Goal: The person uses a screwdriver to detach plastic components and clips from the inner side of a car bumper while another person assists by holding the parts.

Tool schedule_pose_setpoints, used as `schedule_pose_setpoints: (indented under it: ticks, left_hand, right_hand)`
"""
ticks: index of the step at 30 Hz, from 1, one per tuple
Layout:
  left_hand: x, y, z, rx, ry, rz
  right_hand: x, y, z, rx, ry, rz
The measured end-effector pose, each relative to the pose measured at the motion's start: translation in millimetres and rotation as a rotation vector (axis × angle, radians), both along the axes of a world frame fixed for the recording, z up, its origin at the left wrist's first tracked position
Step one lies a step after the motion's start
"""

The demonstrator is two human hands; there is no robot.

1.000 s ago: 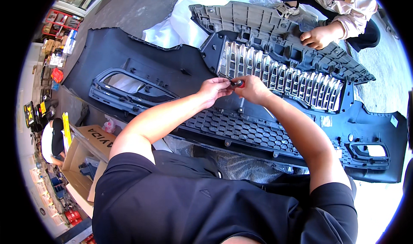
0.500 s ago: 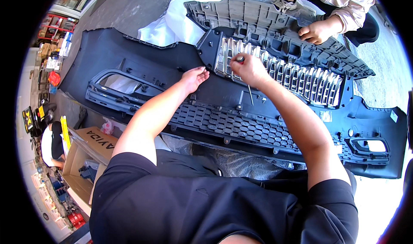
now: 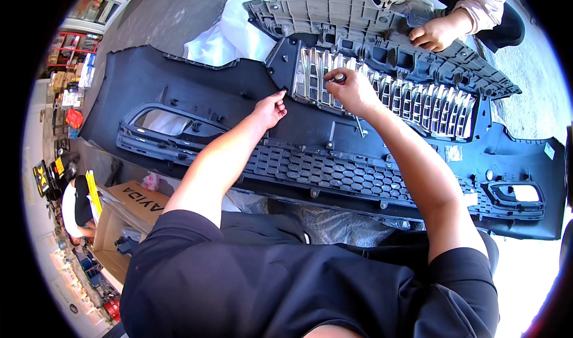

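Observation:
A black car bumper cover [image 3: 209,81] lies across in front of me, with a chrome slatted grille [image 3: 412,102] set in its middle. My right hand [image 3: 356,93] is closed round the dark handle of a screwdriver [image 3: 340,78] above the grille; its thin shaft shows below the palm, pointing toward me. Beside the grille's left corner, my left hand [image 3: 270,109] has thumb and fingers pinched together at the bumper's edge. Whatever lies between those fingertips is too small to make out. Below both hands runs the honeycomb lower mesh [image 3: 334,174].
A grey plastic panel [image 3: 358,19] stands along the grille's far side, with another person's hand [image 3: 439,32] on it. White wrapping [image 3: 230,28] lies behind. An opened cardboard box [image 3: 113,224] is at the left; farther left, a person [image 3: 76,207] bends near shelves.
My left hand's fingers have gone from loosely spread to pinched and reached the grille's corner. The screwdriver has tilted in my right hand. The view has shifted slightly.

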State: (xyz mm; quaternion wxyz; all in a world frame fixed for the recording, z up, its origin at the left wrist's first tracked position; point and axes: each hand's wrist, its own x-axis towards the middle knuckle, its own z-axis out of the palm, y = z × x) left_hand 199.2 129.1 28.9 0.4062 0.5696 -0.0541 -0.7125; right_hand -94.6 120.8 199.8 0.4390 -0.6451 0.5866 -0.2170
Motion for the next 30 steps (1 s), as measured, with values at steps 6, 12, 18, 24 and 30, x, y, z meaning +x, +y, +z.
schedule_pose_setpoints:
  ticks: [6, 12, 18, 24, 30]
  left_hand:
    - [-13.6, 2.8, -19.2, 0.088, 0.155, 0.375]
    - [-20.4, -5.5, -21.9, 0.126, 0.237, 0.534]
    - [-22.7, -6.1, -13.2, 0.083, 0.188, 0.459]
    - [-19.7, -9.1, 4.5, 0.197, 0.252, 0.462]
    - [-21.0, -7.2, 7.2, 0.262, 0.379, 0.543]
  right_hand:
    - [-3.1, -5.3, -2.9, -0.015, -0.082, -0.045]
    - [-13.8, -12.6, -8.6, -0.031, -0.155, -0.067]
    - [-26.0, -16.1, -6.8, -0.002, -0.102, -0.052]
    - [-25.1, -18.7, -0.7, -0.008, -0.075, -0.051]
    - [-23.9, -19.1, -15.6, -0.022, -0.135, -0.024]
